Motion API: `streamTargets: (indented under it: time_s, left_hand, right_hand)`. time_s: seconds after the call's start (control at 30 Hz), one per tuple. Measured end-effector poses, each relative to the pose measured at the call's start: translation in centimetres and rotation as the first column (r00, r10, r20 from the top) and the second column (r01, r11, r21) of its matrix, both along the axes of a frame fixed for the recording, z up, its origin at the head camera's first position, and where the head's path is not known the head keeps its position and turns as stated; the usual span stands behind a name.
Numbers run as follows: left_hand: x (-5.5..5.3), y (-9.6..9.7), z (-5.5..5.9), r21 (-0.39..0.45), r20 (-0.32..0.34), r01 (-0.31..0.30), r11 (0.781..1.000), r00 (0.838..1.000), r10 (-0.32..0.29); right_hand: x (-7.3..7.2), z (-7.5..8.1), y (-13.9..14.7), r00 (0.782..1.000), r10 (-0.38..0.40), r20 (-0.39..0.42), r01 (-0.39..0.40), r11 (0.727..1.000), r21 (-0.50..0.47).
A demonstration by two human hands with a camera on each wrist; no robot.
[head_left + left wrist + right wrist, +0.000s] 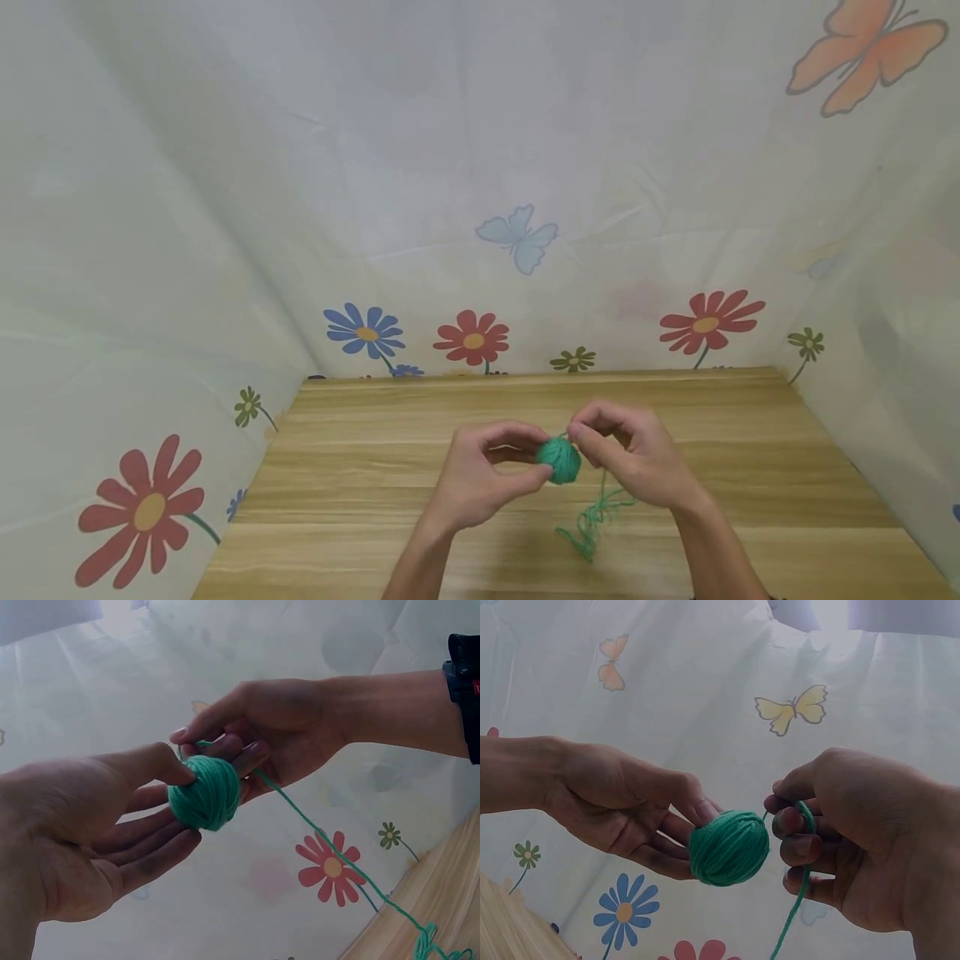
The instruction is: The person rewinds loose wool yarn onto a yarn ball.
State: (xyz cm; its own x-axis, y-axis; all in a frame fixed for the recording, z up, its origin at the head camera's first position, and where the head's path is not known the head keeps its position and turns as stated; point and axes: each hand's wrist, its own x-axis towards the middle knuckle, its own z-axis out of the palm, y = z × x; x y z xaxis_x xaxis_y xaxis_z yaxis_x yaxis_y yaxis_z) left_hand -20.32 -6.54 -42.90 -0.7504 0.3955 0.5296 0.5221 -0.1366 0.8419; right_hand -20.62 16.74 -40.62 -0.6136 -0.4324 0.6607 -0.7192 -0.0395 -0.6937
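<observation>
A small ball of green yarn (559,461) is held above the table between the thumb and fingers of my left hand (483,475). Just to its right, my right hand (633,450) pinches the yarn strand between thumb and index finger, close to the ball. In the right wrist view the strand (801,896) runs over the curled fingers of the right hand (855,840) and hangs down. Loose yarn (592,525) lies in a small tangle on the wood below the hands. The left wrist view shows the ball (206,793) wound in many layers, thumb on top.
The wood-grain table (360,467) stretches out under both hands. White curtains (405,167) with printed flowers and butterflies stand behind it and on both sides. A dark band (465,697) sits around the right wrist.
</observation>
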Motion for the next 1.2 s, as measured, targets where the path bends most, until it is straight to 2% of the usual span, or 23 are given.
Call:
streamTargets:
  time_s: [0.17, 0.27, 0.53, 0.67, 0.73, 0.83, 0.97, 1.07, 1.2]
  left_hand:
    - [0.0, 0.0, 0.1, 0.021, 0.068, -0.1, 0.995, 0.993, 0.098]
    - [0.0, -0.1, 0.2, 0.04, 0.095, -0.138, 0.99, 0.986, 0.134]
    - [0.0, 0.1, 0.3, 0.091, 0.105, -0.198, 0.976, 0.976, 0.188]
    - [0.1, 0.2, 0.4, 0.128, 0.12, -0.23, 0.965, 0.969, 0.215]
    - [0.1, 0.3, 0.4, 0.147, 0.13, -0.238, 0.96, 0.967, 0.219]
    - [0.2, 0.4, 0.4, 0.186, 0.138, -0.233, 0.954, 0.968, 0.21]
    - [0.2, 0.4, 0.5, 0.236, 0.142, -0.193, 0.952, 0.976, 0.162]
    - [0.2, 0.4, 0.5, 0.258, 0.147, -0.142, 0.956, 0.983, 0.106]
    - [0.4, 0.3, 0.6, 0.271, 0.137, -0.045, 0.962, 0.991, 0.007]
  right_hand:
    - [-0.2, 0.0, -0.2, 0.997, 0.071, -0.044, -0.069, 0.997, 0.027]
    - [-0.1, 0.3, -0.4, 0.993, 0.101, -0.065, -0.098, 0.994, 0.045]
    - [0.5, 1.4, -0.9, 0.985, 0.143, -0.098, -0.137, 0.988, 0.069]
    - [0.5, 1.3, -0.9, 0.981, 0.169, -0.095, -0.159, 0.982, 0.104]
    - [0.2, 0.8, -0.8, 0.978, 0.188, -0.091, -0.176, 0.977, 0.123]
    - [0.0, 0.6, -0.8, 0.973, 0.213, -0.09, -0.198, 0.969, 0.15]
    - [0.7, 1.7, -1.2, 0.968, 0.233, -0.096, -0.214, 0.96, 0.181]
    - [1.0, 1.9, -1.2, 0.969, 0.229, -0.094, -0.206, 0.956, 0.209]
    - [0.5, 0.9, -0.8, 0.979, 0.192, -0.073, -0.169, 0.955, 0.242]
